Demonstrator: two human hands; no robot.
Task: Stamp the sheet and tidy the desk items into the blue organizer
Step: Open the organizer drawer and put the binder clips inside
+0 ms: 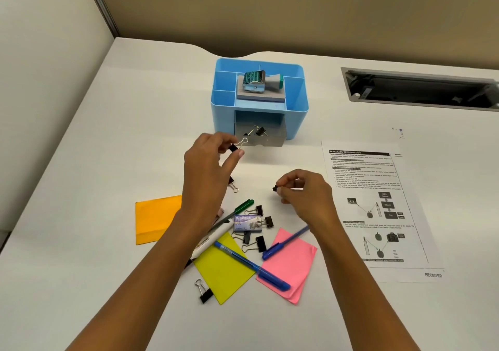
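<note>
The sheet [378, 210] lies on the desk [81, 161], just right of the right hand [305, 196]. The blue organizer [224, 107] stands past both hands, its drawer [270, 134] open and the stamp [259, 82] on top. The left hand [205, 167] pinches a clip [237, 145] by the drawer. The right hand pinches a small clip [275, 188]. Pens [251, 265] and notes [286, 264] lie between the arms.

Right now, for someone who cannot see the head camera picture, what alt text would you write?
A person's left hand pinches a black binder clip in front of the open drawer of a blue organizer, while the right hand pinches a small black piece. Pens, sticky notes and more clips lie scattered on the desk beside a printed sheet.
</note>
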